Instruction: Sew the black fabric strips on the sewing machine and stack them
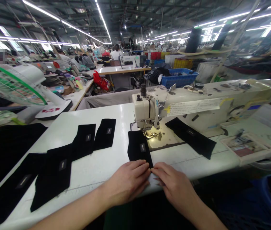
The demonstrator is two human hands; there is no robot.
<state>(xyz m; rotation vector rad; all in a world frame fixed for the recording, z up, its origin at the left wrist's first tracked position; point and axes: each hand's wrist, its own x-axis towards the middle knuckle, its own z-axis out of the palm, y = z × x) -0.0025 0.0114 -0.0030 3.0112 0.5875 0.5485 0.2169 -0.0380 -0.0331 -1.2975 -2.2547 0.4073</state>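
Note:
A black fabric piece (136,143) with a small dark label lies on the white table, its upper right edge beside the presser foot (152,134) of the sewing machine (147,111). My left hand (134,177) has its fingers bent over the lower end of this piece. At the piece's lower right corner, my right hand (171,179) pinches the edge with thumb and fingertips. The two hands' fingertips nearly meet there. Another labelled black piece (191,135) lies slanted on the machine bed to the right. Several similar black pieces (105,134) are spread out on the left.
A white fan with a green guard (13,80) stands at the left. Behind the machine is a blue basket (180,78) with dark fabric. A small tray (244,145) is set into the table at the right, and a blue bin (257,198) stands below it.

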